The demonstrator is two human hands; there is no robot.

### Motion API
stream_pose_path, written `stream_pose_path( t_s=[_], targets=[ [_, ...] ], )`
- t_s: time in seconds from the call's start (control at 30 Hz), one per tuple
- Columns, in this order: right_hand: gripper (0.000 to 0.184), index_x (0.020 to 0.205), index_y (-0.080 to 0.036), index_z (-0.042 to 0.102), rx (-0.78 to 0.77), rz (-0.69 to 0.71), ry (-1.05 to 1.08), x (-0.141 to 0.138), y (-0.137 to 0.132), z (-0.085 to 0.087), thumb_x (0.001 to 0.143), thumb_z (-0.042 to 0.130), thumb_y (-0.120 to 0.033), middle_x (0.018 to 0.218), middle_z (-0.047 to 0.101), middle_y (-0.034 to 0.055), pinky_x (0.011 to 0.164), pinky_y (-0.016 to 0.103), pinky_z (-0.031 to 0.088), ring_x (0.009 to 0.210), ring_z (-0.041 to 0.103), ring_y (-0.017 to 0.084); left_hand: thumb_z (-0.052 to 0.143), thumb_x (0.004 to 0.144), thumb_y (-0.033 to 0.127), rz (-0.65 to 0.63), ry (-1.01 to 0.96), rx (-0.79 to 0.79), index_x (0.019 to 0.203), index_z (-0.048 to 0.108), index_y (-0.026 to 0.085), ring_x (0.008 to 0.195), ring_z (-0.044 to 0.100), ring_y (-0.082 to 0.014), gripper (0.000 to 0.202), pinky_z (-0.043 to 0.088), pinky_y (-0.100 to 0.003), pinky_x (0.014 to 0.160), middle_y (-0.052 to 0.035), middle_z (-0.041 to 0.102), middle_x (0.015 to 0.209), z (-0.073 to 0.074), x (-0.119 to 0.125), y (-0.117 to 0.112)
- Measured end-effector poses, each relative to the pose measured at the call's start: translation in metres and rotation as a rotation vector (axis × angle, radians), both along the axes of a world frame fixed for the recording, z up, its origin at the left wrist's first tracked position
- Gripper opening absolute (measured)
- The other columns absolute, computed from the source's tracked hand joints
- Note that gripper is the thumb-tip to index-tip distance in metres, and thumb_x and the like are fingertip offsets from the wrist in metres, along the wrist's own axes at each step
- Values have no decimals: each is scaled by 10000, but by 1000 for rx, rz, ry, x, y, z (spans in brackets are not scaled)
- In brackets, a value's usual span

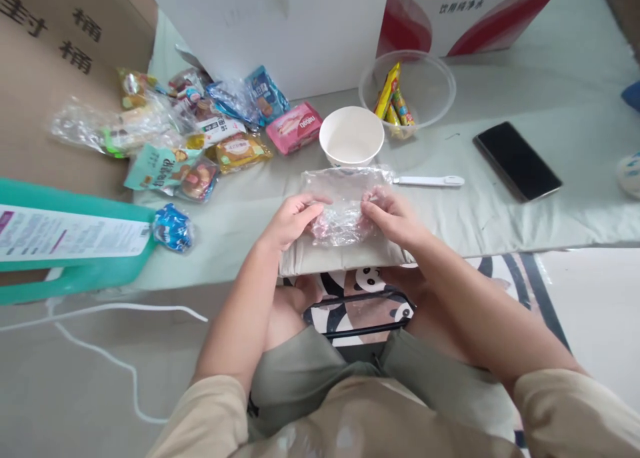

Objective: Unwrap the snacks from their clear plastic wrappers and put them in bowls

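A clear plastic bag lies crinkled at the front edge of the cloth-covered table, with both hands on it. My left hand is closed on its left side, thumb against fingers. On the opposite side my right hand pinches the plastic between thumb and fingers. Just beyond the bag stands a white paper bowl; its inside looks bare. To the right of the bag lies a white-handled tool, its left end hidden by the bag.
Several packaged snacks are heaped at the left, near a pink packet. A clear plastic bowl holds yellow-wrapped sticks. A phone lies right. A blue packet sits beside a green container. Boxes stand behind.
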State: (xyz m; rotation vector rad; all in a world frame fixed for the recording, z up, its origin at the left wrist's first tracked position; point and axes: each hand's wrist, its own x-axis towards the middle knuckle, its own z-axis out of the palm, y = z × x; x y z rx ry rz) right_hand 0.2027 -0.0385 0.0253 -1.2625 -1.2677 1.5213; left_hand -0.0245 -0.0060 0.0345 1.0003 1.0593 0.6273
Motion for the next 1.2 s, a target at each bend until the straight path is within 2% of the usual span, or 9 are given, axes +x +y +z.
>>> stream_pose_path(
  t_s=[0.1, 0.27, 0.4, 0.47, 0.57, 0.7, 0.9, 1.03, 1.2],
  targets=[
    [349, 1021, -276, 523, -28, -34, 167, 2, -2, 4, 822, 723, -481, 545, 522, -99, 473, 248, 383, 447, 474, 113, 778, 733, 353, 33, -68, -9, 1078, 679, 217, 384, 494, -109, 383, 380, -220, 389, 95, 513, 471, 3, -4, 0],
    [259, 788, -224, 626, -74, -23, 340, 8, -2, 13, 733, 706, -464, 649, 623, 5, 530, 293, 447, 550, 564, 148, 742, 690, 456, 109, -177, 22, 729, 662, 186, 477, 520, -95, 284, 431, -233, 446, 16, 590, 597, 7, -10, 4],
    [433, 745, -205, 636, -69, -50, 165, 7, -3, 13, 765, 631, -638, 724, 633, 42, 582, 307, 448, 631, 566, 158, 831, 635, 383, 17, 15, 113, 814, 674, 166, 602, 554, -86, 322, 467, -213, 561, 10, 625, 729, -1, -14, 7],
    [370, 838, -219, 606, -71, -114, 15, 3, -5, 11, 731, 722, -554, 732, 622, 6, 586, 291, 428, 627, 544, 142, 847, 595, 255, 22, 102, 215, 891, 662, 173, 693, 590, -92, 359, 498, -214, 654, 9, 647, 835, -7, -15, 8],
    [502, 1052, -254, 537, -92, -238, -44, -6, -8, 12, 635, 805, -332, 760, 639, -43, 616, 280, 438, 639, 548, 136, 768, 641, 187, 184, 217, 414, 994, 641, 201, 863, 631, -127, 375, 520, -243, 780, -25, 665, 1017, -11, -14, 6],
    [303, 839, -235, 518, -82, -308, -7, -14, -10, 15, 698, 756, -358, 749, 578, -27, 626, 267, 423, 664, 525, 121, 674, 805, 230, 493, 501, 716, 926, 611, 221, 920, 618, -162, 136, 515, -284, 877, -34, 651, 955, -2, -2, -9],
    [413, 747, -219, 504, 22, -113, 171, -23, -21, 14, 727, 805, -501, 816, 597, -3, 671, 275, 456, 721, 540, 131, 783, 786, 532, 45, 117, 509, 1322, 567, 247, 1299, 601, -278, 644, 505, -370, 1050, -117, 628, 1395, 2, 29, -28],
    [426, 803, -221, 559, -69, -102, 296, -23, -24, 14, 741, 801, -566, 732, 571, -23, 656, 282, 460, 664, 534, 129, 788, 763, 639, -187, -82, 292, 1102, 712, 188, 973, 695, -238, 569, 540, -329, 859, -87, 739, 1055, -1, 29, -18],
    [424, 977, -235, 607, 152, -235, -20, -16, -22, 15, 708, 843, -463, 989, 657, 30, 749, 291, 498, 866, 605, 163, 722, 825, 596, -143, 33, 295, 858, 749, 177, 796, 632, -187, 421, 495, -307, 737, -45, 712, 858, -1, 22, -15]
  ],
)
